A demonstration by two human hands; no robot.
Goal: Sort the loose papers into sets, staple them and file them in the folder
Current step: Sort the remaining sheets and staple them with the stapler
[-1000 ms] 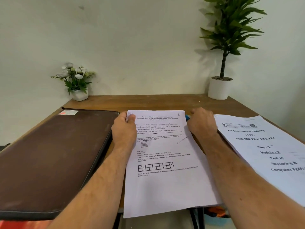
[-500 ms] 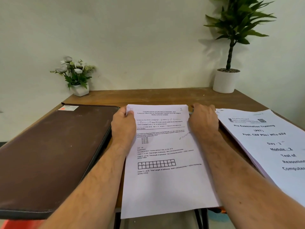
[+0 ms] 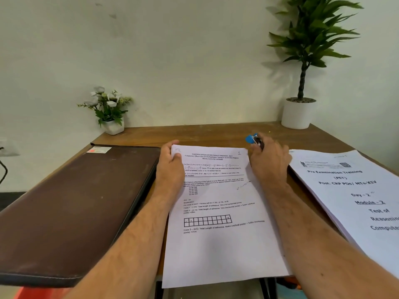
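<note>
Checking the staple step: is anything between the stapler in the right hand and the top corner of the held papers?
Nothing visible. The right hand holds the blue stapler just beyond the papers, near their top right corner; the left hand pinches the top left corner.

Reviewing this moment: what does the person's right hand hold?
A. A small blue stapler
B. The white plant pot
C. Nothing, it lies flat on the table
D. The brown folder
A. The right hand is curled round a small blue stapler just past the top right corner of the middle paper set, while the left hand pinches that set's top left corner.
</note>
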